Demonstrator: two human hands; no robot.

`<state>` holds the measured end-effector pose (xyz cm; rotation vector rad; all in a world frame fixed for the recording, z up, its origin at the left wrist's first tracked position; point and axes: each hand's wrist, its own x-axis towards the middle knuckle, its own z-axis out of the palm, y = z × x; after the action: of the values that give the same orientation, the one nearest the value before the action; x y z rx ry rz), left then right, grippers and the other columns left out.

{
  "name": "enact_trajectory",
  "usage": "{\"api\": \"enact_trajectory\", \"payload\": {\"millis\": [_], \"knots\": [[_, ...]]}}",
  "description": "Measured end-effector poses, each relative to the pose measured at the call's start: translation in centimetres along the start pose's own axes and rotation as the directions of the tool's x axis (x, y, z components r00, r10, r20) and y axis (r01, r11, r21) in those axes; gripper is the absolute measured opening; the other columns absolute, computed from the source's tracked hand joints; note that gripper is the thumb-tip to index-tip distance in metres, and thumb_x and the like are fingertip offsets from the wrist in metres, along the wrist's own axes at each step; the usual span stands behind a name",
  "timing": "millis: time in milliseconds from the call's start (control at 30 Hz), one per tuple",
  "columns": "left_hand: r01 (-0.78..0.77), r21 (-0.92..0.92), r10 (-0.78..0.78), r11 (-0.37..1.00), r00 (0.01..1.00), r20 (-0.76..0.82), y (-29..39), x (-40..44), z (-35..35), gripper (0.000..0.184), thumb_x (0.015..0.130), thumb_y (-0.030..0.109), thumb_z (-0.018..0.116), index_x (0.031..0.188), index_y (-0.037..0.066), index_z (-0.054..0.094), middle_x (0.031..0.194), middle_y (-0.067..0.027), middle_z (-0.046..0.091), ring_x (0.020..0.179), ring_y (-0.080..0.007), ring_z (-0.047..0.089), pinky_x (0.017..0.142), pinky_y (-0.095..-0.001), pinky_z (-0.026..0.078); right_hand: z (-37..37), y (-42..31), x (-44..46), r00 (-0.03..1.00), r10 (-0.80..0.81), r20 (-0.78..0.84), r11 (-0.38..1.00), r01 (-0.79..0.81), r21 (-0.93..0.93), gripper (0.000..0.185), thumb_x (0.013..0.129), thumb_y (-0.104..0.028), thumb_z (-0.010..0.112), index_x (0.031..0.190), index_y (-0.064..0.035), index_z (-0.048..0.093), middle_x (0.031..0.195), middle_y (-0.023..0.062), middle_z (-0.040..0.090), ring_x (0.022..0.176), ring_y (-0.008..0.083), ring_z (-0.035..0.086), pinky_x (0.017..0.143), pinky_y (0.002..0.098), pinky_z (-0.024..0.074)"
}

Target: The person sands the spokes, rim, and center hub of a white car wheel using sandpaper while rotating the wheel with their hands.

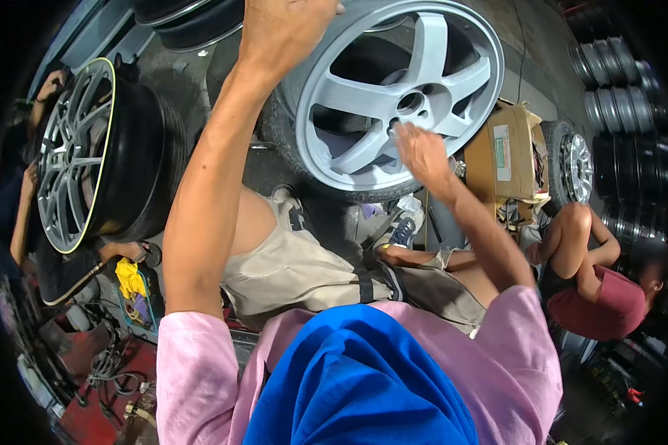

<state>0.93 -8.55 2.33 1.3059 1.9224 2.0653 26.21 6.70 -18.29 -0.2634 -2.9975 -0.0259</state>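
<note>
A pale grey spoked wheel rim (352, 98) is propped up in front of me, tilted, over a dark tyre (282, 141). My left hand (289, 30) is at the upper left of the rim with its fingers curled in. The top of that hand is cut off by the frame, so I cannot see what it grips. Near the centre bore, my right hand (423, 154) lies over a lower spoke, its fingers bunched together and somewhat blurred. Anything inside those fingers is hidden.
Another person's arm (24, 211) reaches to a dark spoked wheel (74, 156) at left. A cardboard box (501, 152) and a chrome wheel (575, 167) stand at right, near a crouching person (597, 304). Stacked rims (608, 63) line the far right. Cables (111, 371) lie lower left.
</note>
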Motion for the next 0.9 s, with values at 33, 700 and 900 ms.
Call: {"api": "enact_trajectory", "payload": {"millis": [33,700,900], "knots": [[0.002,0.002,-0.002,1.0,1.0,-0.014,0.2,-0.1,-0.4,0.029,0.102,0.02,0.065,0.082,-0.001,0.068,0.07,0.0005,0.063,0.065,-0.0048,0.055,0.06,-0.0235,0.043,1.2,-0.7,0.0,0.978,0.198,-0.063,0.958,-0.18,0.223,0.018,0.101,-0.017,0.058,0.114,-0.0093,0.068,0.083,0.0082,0.064,0.069,0.0303,0.062,0.069,0.0419,0.0519],[0.034,0.094,-0.035,0.995,0.999,0.014,0.3,0.0,-1.0,0.029,0.1,0.02,0.067,0.08,-0.002,0.068,0.067,-0.0017,0.064,0.061,-0.0061,0.056,0.057,-0.0254,0.044,-1.3,-0.5,0.7,0.988,0.153,-0.033,0.931,-0.133,0.339,0.024,0.097,-0.014,0.059,0.112,-0.0022,0.074,0.104,0.0169,0.075,0.085,0.0351,0.071,0.083,0.0442,0.0573],[0.061,0.118,-0.068,0.991,0.996,0.059,-0.6,-0.2,-1.4,0.03,0.101,0.021,0.066,0.079,-0.001,0.068,0.067,-0.0009,0.063,0.061,-0.006,0.055,0.057,-0.0255,0.043,-4.0,3.2,-0.2,0.79,0.479,0.382,0.169,-0.51,0.844,0.037,0.107,-0.031,0.053,0.115,-0.0028,0.075,0.078,0.001,0.067,0.064,0.0129,0.057,0.06,0.029,0.0456]]}}
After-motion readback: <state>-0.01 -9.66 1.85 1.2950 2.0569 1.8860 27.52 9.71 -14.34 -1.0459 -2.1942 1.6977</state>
